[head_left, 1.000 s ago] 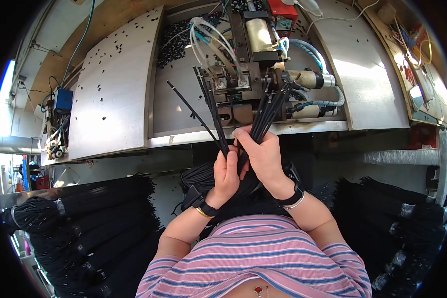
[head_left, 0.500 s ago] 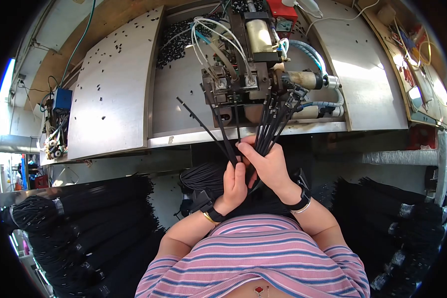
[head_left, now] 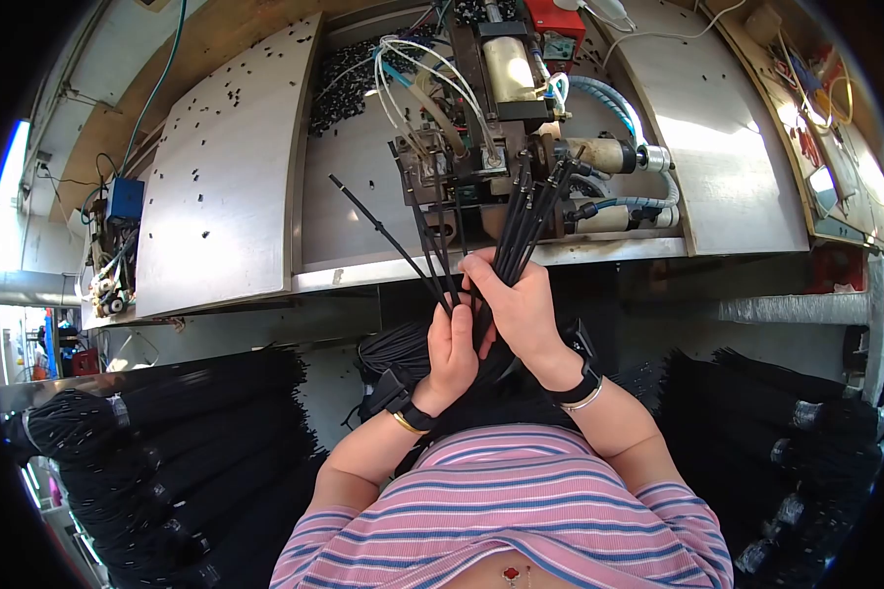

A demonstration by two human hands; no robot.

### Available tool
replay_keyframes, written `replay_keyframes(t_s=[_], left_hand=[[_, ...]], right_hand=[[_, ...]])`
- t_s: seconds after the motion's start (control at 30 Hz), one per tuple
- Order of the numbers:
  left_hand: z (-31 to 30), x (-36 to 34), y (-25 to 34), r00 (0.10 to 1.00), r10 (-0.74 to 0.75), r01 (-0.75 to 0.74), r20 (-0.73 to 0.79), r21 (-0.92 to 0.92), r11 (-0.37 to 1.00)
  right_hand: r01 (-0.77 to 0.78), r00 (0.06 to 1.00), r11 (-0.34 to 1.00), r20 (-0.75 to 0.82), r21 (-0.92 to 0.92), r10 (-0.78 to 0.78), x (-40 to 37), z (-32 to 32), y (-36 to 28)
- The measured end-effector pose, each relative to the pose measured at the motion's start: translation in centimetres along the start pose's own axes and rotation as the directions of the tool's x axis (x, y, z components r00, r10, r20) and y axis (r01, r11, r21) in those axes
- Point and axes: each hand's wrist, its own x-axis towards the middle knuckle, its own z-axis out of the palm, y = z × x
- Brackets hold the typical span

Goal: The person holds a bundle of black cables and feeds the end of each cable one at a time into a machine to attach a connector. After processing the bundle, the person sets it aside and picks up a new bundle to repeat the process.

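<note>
My left hand (head_left: 452,351) is closed round a few thin black cords (head_left: 393,239), whose ends fan out up and to the left, with small fittings near the tips. Close against it, my right hand (head_left: 523,316) grips a thicker bunch of black cords (head_left: 517,224) standing up between thumb and palm. Thumb and forefinger of that hand pinch near a single cord rising between the two groups. Just beyond the cord tips stands a machine (head_left: 491,162) with a metal cylinder and white hoses. The lower lengths of the cords are hidden behind my hands.
Small black pieces (head_left: 349,93) lie heaped behind the machine's left side and scattered over the left metal panel (head_left: 226,187). Large bundles of black cords (head_left: 196,442) hang at my left, with more cord bundles (head_left: 756,432) at my right. A red box (head_left: 557,25) sits at the back.
Both hands have shifted slightly up and to the left with the cords. The right-hand bunch stands more upright and closer together, its tips farther up in front of the machine.
</note>
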Motion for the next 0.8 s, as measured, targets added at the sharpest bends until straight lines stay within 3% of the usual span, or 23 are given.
replay_keyframes(t_s=[0.2,0.3,0.53,0.67,0.8], left_hand=[[0.1,0.1,0.0,1.000,0.005,-0.004,-0.028,0.028,1.000],[0.3,0.0,-0.2,1.000,0.009,-0.008,-0.022,0.023,1.000],[0.4,-2.4,-2.0,0.999,-0.031,0.032,0.019,-0.042,0.999],[0.9,-3.7,-3.1,1.000,-0.018,0.019,-0.016,0.095,0.995],[0.6,-4.2,-3.4,0.998,-0.060,0.060,-0.008,-0.019,0.998]], right_hand=[[-0.004,0.999,1.000,0.039,-0.021,0.005,0.1,-0.2,-0.7],[-0.146,0.977,0.987,0.145,-0.062,0.154,0.0,-0.4,-1.6],[-0.065,0.995,0.992,0.063,-0.111,0.072,-2.0,-1.2,-0.4],[-0.062,0.997,0.992,0.036,-0.109,0.067,-3.0,-1.9,-0.2],[-0.036,0.998,0.996,0.038,-0.082,0.040,-3.2,-2.0,0.0]])
